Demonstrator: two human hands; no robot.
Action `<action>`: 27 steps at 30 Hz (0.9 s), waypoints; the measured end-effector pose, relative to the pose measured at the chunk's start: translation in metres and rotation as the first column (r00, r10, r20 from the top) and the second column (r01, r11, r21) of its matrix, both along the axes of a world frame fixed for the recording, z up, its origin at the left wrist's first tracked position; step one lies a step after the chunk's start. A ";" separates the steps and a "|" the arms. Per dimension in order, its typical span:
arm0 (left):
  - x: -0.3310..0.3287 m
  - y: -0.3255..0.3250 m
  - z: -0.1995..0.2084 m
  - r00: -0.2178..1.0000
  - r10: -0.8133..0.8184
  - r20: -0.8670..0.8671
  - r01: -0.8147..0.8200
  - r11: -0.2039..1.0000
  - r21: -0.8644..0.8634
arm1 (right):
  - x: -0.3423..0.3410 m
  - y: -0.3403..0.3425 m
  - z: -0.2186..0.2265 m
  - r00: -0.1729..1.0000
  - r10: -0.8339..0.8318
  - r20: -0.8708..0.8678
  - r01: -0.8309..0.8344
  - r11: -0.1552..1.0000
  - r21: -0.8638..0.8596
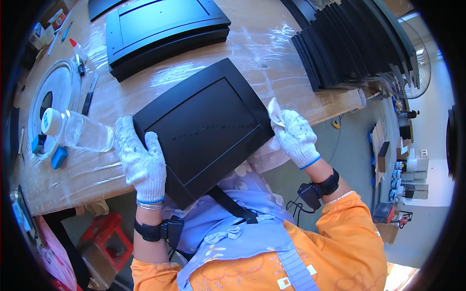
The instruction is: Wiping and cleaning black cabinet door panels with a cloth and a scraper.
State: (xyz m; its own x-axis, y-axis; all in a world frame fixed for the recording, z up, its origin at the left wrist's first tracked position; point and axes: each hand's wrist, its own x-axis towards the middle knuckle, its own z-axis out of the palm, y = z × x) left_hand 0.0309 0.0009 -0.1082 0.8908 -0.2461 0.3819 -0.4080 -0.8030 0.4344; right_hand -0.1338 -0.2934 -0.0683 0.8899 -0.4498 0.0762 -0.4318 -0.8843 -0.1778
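A black rectangular panel (pixel 204 127) with a recessed line frame lies tilted at the near table edge, its lower corner over my lap. A row of dark wet-looking spots runs across its middle. My left hand (pixel 141 162), in a white knitted glove, grips the panel's left edge, thumb on top; what lies under the edge is hidden. At the right edge, my gloved right hand (pixel 295 138) is closed round a white cloth (pixel 275 112), whose tip sticks up past the fingers. A clear bottle (pixel 86 131) with a white cap lies beside my left hand.
Stacked black panels (pixel 167 29) lie at the far side of the film-covered table (pixel 252 36). A long row of black panels (pixel 357 46) stands at right, before a fan (pixel 421 63). At left are a round tray (pixel 73 80), blue blocks (pixel 59 157) and a red stool (pixel 109 237) below.
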 end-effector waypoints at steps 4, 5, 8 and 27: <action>0.001 -0.001 0.001 1.000 0.003 -0.002 -0.003 1.000 0.004 | -0.008 0.068 0.008 0.875 0.415 0.248 -0.327 0.886 -0.328; 0.001 -0.002 0.000 1.000 0.005 -0.005 -0.005 1.000 0.003 | -0.011 0.073 0.009 0.920 0.392 0.025 -0.385 0.912 -0.140; 0.002 0.005 -0.001 1.000 -0.001 0.013 0.001 1.000 0.006 | 0.006 0.042 0.032 0.951 0.307 -0.023 -0.308 0.948 -0.082; 0.001 0.008 -0.007 0.999 -0.037 0.016 0.039 0.979 -0.199 | 0.151 0.041 0.003 0.830 0.538 0.149 -0.488 0.829 -0.273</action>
